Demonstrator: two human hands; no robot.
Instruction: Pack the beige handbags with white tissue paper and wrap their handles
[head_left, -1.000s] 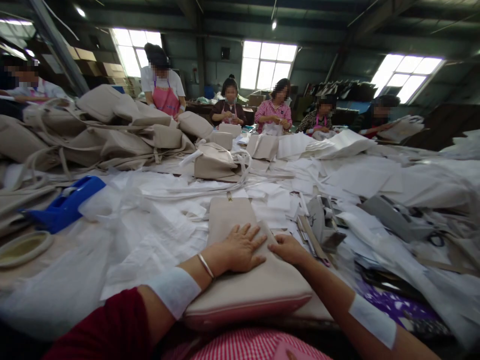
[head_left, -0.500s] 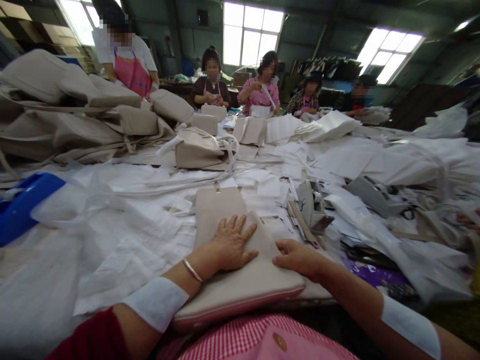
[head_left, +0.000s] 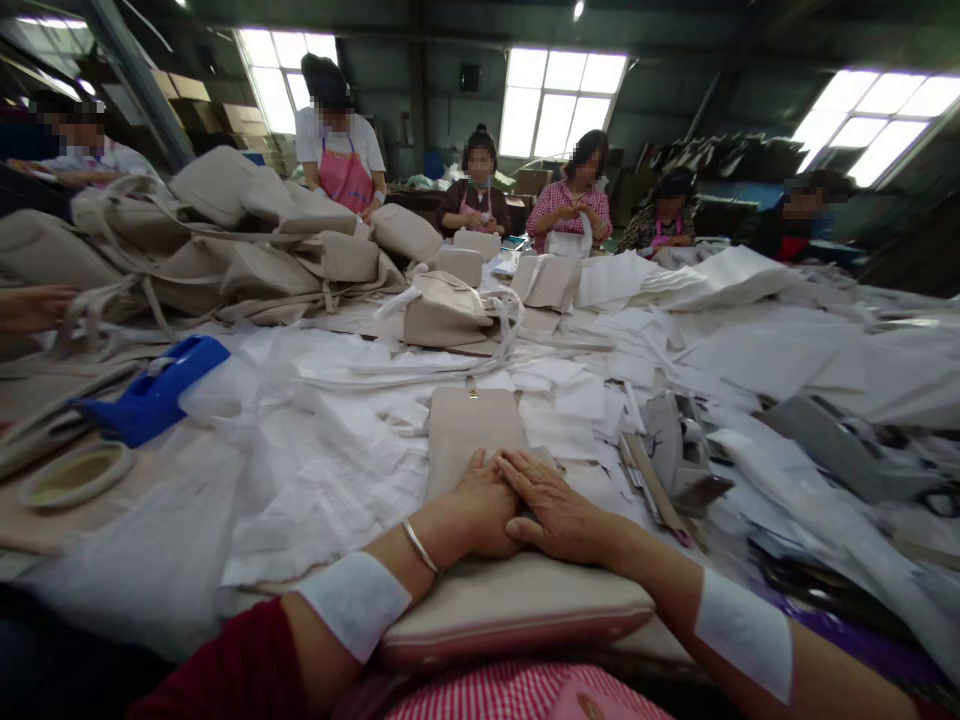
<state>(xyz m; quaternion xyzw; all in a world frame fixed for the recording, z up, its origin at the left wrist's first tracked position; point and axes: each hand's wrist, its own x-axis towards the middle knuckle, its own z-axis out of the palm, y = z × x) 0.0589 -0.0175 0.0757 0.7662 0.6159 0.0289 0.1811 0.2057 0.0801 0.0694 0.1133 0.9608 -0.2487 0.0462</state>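
Observation:
A beige bag (head_left: 517, 600) lies flat at the table's near edge, against my checked apron. Its upper flap (head_left: 476, 425) stretches away from me and ends in a small metal clasp. My left hand (head_left: 476, 515) rests palm down on the bag, fingers stretched out. Over its fingers lies my right hand (head_left: 559, 505), also flat and pressing down. The part of the bag under both palms is hidden. Neither hand grips anything.
White sheets (head_left: 330, 440) spread at left beside a blue tape dispenser (head_left: 165, 385) and a tape roll (head_left: 75, 475). Grey tape dispensers (head_left: 675, 450) stand at right. Beige bags (head_left: 300, 230) are piled far left. Several co-workers (head_left: 341, 165) work across the table; another person's hand (head_left: 34, 308) shows at left.
My right hand has left the bag's right side and come to lie over my left hand. The camera's view has turned left, bringing in the tape roll and more people.

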